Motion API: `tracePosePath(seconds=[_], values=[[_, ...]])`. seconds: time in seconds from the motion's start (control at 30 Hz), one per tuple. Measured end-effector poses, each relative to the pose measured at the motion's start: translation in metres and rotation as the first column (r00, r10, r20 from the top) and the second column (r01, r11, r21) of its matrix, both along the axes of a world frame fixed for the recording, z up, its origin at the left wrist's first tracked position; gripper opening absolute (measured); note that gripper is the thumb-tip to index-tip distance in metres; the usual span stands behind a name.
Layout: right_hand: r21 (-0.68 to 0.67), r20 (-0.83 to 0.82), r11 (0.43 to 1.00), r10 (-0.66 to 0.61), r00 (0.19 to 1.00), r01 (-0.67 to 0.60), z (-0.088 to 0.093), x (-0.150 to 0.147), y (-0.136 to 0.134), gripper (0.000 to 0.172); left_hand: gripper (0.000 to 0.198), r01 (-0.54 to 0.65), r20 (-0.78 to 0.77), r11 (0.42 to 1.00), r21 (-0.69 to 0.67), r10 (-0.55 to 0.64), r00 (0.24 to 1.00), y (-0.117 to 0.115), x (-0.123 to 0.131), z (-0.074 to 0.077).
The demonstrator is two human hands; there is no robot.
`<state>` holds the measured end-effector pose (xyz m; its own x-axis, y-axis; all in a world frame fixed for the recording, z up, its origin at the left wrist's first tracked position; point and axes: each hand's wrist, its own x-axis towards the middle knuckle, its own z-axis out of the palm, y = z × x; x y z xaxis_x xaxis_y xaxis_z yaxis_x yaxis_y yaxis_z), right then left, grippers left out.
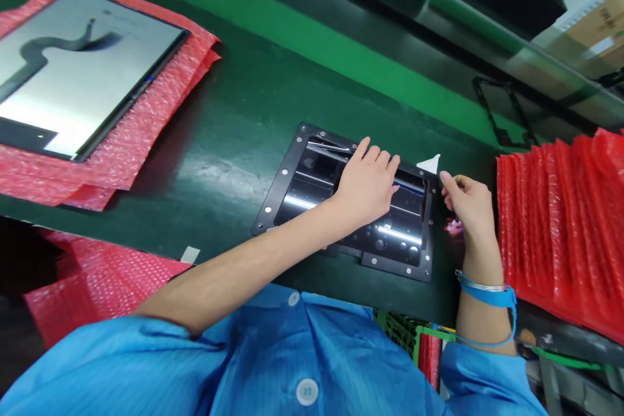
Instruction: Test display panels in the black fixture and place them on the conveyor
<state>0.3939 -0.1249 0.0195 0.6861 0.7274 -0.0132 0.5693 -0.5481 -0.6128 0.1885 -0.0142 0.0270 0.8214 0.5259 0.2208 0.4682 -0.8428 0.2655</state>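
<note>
At centre frame, the left hand point(368, 183) lies flat and open on the glossy panel point(351, 208) seated in its black fixture point(273, 205), while the right hand point(467, 203) pinches a white film tab point(431, 163) at the upper right corner; peeling looks underway, so the pull likely needs steady pressure

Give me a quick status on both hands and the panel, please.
Left hand flat on panel in black frame. Right hand pinching white film tab. Nothing in the way.

Left hand point(369, 183) flat on glossy panel point(312, 185) (right hand point(468, 203) beside).
</note>
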Motion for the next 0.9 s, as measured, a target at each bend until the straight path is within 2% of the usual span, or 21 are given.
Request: tracePosePath(seconds=[0.17, 0.23, 0.33, 0.4, 0.47, 0.5, 0.53, 0.57, 0.63, 0.67, 0.7, 0.73, 0.77, 0.9], values=[[0.226, -0.219, 0.974, 0.035, 0.975, 0.016, 0.001, -0.017, 0.004, 0.06, 0.033, -0.045, 0.208, 0.999, -0.03, 0.051, 0.977, 0.007, 0.001, 0.005], [0.299, -0.317, 0.954, 0.077, 0.945, 0.023, 0.002, -0.025, 0.005, 0.062, 0.03, -0.023, 0.33, 0.998, -0.061, 0.041, 0.943, 0.008, -0.005, 0.013], [0.442, -0.441, 0.892, 0.121, 0.889, 0.098, 0.003, -0.036, 0.007, 0.058, 0.027, 0.051, 0.463, 0.992, -0.118, 0.01, 0.886, 0.016, -0.025, 0.026], [0.511, -0.467, 0.845, 0.122, 0.876, 0.154, 0.002, -0.041, 0.009, 0.055, 0.026, 0.027, 0.521, 0.984, -0.177, 0.071, 0.85, 0.027, -0.044, 0.031], [0.546, -0.46, 0.817, 0.106, 0.881, 0.187, -0.001, -0.045, 0.012, 0.052, 0.021, -0.065, 0.564, 0.955, -0.29, 0.226, 0.794, 0.04, -0.062, 0.03], [0.561, -0.461, 0.802, 0.098, 0.882, 0.204, -0.002, -0.047, 0.013, 0.051, 0.019, -0.095, 0.562, 0.918, -0.384, 0.315, 0.765, 0.046, -0.07, 0.028], [0.576, -0.461, 0.787, 0.089, 0.883, 0.221, -0.003, -0.049, 0.013, 0.049, 0.018, -0.092, 0.541, 0.858, -0.506, 0.399, 0.741, 0.051, -0.076, 0.026], [0.586, -0.461, 0.775, 0.08, 0.884, 0.236, -0.003, -0.05, 0.013, 0.048, 0.02, -0.054, 0.499, 0.762, -0.646, 0.474, 0.726, 0.055, -0.081, 0.023], [0.582, -0.472, 0.771, 0.062, 0.879, 0.258, -0.002, -0.051, 0.012, 0.046, 0.031, 0.077, 0.391, 0.486, -0.871, 0.587, 0.709, 0.058, -0.084, 0.018], [0.562, -0.486, 0.789, 0.072, 0.871, 0.248, -0.001, -0.051, 0.011, 0.047, 0.035, 0.139, 0.351, 0.359, -0.923, 0.635, 0.688, 0.059, -0.084, 0.017], [0.535, -0.502, 0.816, 0.097, 0.859, 0.22, 0.002, -0.05, 0.009, 0.049, 0.038, 0.187, 0.325, 0.27, -0.944, 0.686, 0.651, 0.059, -0.083, 0.016], [0.507, -0.518, 0.843, 0.132, 0.845, 0.179, 0.005, -0.049, 0.007, 0.051, 0.039, 0.217, 0.311, 0.224, -0.95, 0.74, 0.596, 0.06, -0.083, 0.016], [0.482, -0.533, 0.867, 0.179, 0.827, 0.123, 0.009, -0.048, 0.005, 0.053, 0.039, 0.229, 0.303, 0.21, -0.951, 0.788, 0.536, 0.061, -0.084, 0.016], [0.392, -0.596, 0.905, 0.387, 0.704, -0.166, 0.026, -0.046, -0.002, 0.048, 0.039, 0.228, 0.28, 0.215, -0.95, 0.908, 0.311, 0.072, -0.094, 0.017]])
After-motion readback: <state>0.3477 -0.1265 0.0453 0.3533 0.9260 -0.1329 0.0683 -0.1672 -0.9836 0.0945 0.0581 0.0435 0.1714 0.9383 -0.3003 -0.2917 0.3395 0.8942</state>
